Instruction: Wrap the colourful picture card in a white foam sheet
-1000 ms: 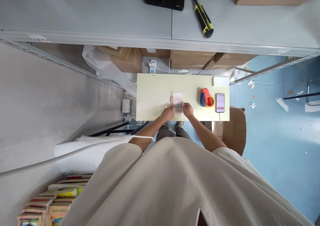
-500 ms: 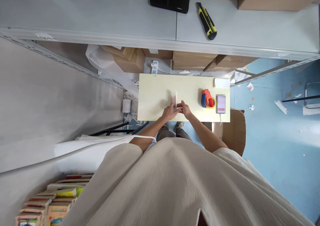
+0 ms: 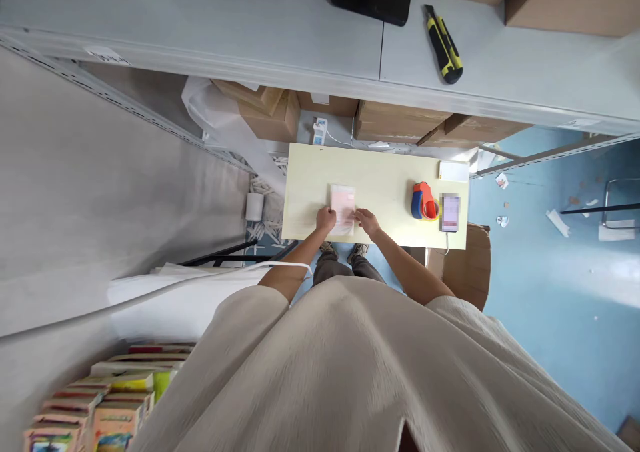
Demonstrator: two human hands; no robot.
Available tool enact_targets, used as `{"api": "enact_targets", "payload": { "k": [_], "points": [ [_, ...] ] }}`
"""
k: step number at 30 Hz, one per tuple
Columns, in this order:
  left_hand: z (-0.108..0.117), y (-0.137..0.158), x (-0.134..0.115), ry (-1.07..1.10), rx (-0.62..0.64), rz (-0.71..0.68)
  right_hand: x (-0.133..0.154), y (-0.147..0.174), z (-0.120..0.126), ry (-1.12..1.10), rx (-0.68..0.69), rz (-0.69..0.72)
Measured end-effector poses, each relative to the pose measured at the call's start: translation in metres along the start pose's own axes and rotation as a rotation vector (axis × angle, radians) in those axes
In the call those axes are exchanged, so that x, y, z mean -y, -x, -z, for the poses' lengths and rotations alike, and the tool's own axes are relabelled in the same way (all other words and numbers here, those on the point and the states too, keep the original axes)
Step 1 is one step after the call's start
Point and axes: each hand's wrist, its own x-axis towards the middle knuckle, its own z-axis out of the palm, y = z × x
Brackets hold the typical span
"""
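While both hands rest apart on the pale yellow tabletop point(image 3: 310, 179), the left hand point(image 3: 325, 219) and right hand point(image 3: 369, 220) flank a flat pink packet in clear wrap point(image 3: 343, 208), seemingly pinching its near corners; an orange tape dispenser point(image 3: 424, 201) sits right of them.

A thin, flat pink packet point(image 3: 343, 208) in a clear wrapper lies face up on the pale yellow table point(image 3: 380, 175), near its near edge and left of centre, long side running near to far.

Pale yellow table point(image 3: 385, 172) on blue floor point(image 3: 550, 285), grey shelf point(image 3: 200, 32) overhead.
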Motion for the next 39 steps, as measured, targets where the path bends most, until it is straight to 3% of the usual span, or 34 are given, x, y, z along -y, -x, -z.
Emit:
{"api": "enact_targets", "payload": {
  "k": [6, 15, 25, 29, 35, 39],
  "points": [
    [-0.002, 0.01, 0.005, 0.119, -0.095, -0.052, -0.005, -0.007, 0.004, 0.035, -0.072, 0.012],
    [-0.003, 0.019, -0.002, 0.191, 0.044, -0.107, -0.001, -0.007, 0.013, -0.065, -0.086, -0.059],
    [-0.041, 0.027, -0.029, 0.343, 0.232, -0.208, 0.006, 0.003, 0.068, -0.073, -0.207, -0.13],
    [-0.04, 0.022, -0.032, 0.407, 0.316, -0.247, 0.015, 0.014, 0.072, -0.178, -0.093, -0.094],
    [-0.009, 0.024, -0.016, 0.466, 0.183, -0.181, 0.028, 0.028, 0.05, -0.227, 0.108, -0.04],
    [0.005, 0.024, 0.0, 0.53, 0.148, -0.158, 0.027, 0.03, 0.037, -0.238, 0.172, -0.04]
  ]
}}
